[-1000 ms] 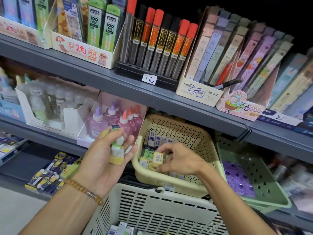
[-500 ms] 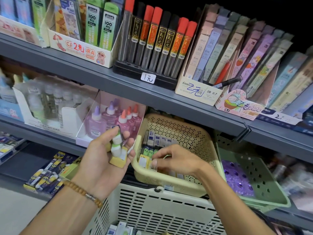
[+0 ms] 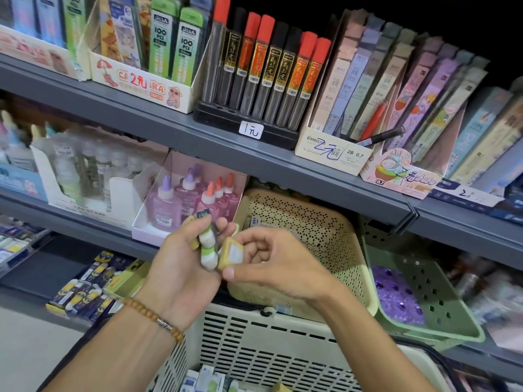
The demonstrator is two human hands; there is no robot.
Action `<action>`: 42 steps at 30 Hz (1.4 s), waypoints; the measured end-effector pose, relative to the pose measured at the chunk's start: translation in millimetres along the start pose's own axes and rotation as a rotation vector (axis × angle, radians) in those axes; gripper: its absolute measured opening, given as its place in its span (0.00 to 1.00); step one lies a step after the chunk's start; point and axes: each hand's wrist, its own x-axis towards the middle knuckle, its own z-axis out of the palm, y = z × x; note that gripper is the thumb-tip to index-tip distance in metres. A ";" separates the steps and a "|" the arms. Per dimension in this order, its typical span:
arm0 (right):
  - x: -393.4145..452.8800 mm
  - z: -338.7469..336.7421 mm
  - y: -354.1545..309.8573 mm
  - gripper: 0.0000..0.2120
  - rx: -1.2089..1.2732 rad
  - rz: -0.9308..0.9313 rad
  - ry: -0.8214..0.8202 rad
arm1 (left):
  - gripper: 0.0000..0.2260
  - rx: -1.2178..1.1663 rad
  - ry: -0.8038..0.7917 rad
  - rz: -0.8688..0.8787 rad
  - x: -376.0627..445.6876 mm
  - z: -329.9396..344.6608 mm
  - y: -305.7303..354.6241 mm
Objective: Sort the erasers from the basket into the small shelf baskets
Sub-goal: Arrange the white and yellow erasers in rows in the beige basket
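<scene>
In front of the lower shelf, just before the cream basket (image 3: 319,230), the two hands are brought together: a small stack of erasers (image 3: 208,247) is held in the left hand (image 3: 181,267), the fingers curled closed around them, and a yellow-edged eraser (image 3: 231,254) is pinched between thumb and fingers of the right hand (image 3: 271,261), seemingly at the point of being drawn from the stack. The cream basket is tilted outward on the shelf, and a few erasers can be made out inside it near its back wall, though most of its inside is hidden by the hands. Beside it to the right a green basket (image 3: 441,318) is seen, holding purple items that are too blurred to be identified. Below the hands the large white basket (image 3: 254,343) is placed, and more erasers are visible at its bottom edge. The task is judged to be partly done: some erasers have been placed in the cream basket, while a handful is held and an uncounted number is left in the white basket. How many remain cannot be told, since only the rim of that supply is shown
</scene>
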 end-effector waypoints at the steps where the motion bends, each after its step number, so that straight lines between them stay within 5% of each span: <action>1: -3.3 -10.9 3.1 0.15 0.003 0.019 0.051 | 0.03 0.020 0.030 0.026 1.7 -1.3 0.1; 5: -13.9 -51.4 21.3 0.16 -0.217 0.180 0.176 | 0.02 0.101 0.076 -0.003 5.1 -6.9 1.1; 10: -7.4 -51.1 41.5 0.17 -0.478 0.360 -0.101 | 0.06 0.161 0.029 -0.054 0.3 -4.2 1.9; 12: -6.9 -48.7 41.9 0.11 -0.486 0.279 -0.038 | 0.07 0.176 0.003 -0.052 -1.3 -3.2 1.4; 17: -4.0 -33.4 16.7 0.08 -0.153 0.012 0.281 | 0.08 0.334 -0.013 0.007 1.8 -2.5 -2.6; 23: 12.5 -14.5 -6.5 0.12 -0.031 -0.046 0.093 | 0.14 0.417 -0.036 0.026 2.1 -6.6 -5.2; 28: 10.9 -21.4 -0.2 0.04 0.129 0.033 0.237 | 0.13 0.366 0.023 0.098 3.4 -5.7 -4.9; 37: 12.1 -5.9 3.4 0.03 0.357 0.129 0.175 | 0.17 0.433 -0.069 0.159 0.2 -1.1 -12.8; 42: 11.6 -15.7 10.6 0.04 0.403 0.161 0.105 | 0.11 0.487 -0.169 0.126 -2.6 0.0 -15.4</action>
